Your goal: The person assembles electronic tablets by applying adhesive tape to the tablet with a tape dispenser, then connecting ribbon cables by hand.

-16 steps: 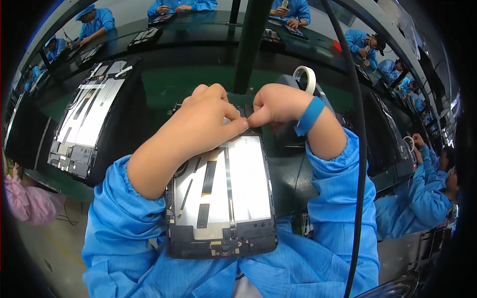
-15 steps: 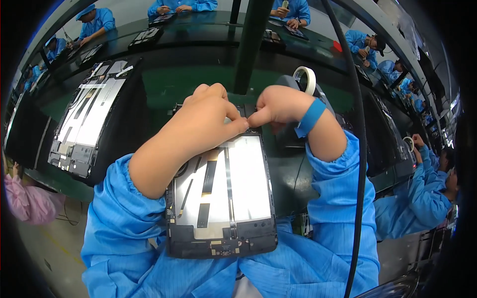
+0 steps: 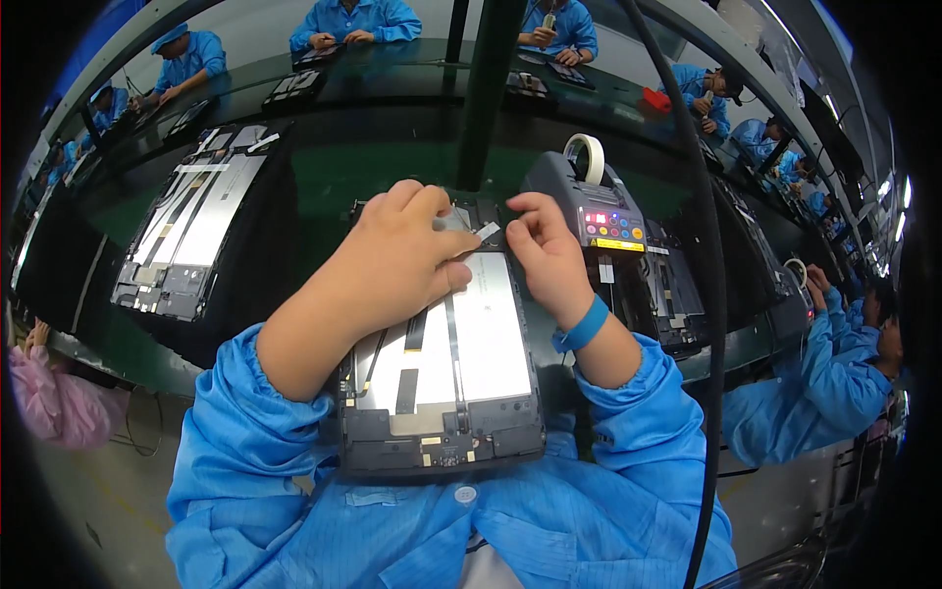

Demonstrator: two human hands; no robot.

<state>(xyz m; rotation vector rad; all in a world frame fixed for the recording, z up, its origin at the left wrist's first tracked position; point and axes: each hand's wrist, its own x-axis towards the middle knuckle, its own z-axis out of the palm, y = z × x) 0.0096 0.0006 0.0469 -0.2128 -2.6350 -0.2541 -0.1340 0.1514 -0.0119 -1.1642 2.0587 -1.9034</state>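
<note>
Tablet lies beneath left hand, lower edge uncovered, right hand alongside.

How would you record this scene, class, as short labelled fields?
Left hand: the left hand lies over the upper part of an opened tablet, fingertips by a small whitish strip
Right hand: the right hand is near its upper right edge, thumb and forefinger apart
Right wrist: blue band
Beyond right hand: grey dispenser with pale tape roll
Far left: second opened tablet
</note>
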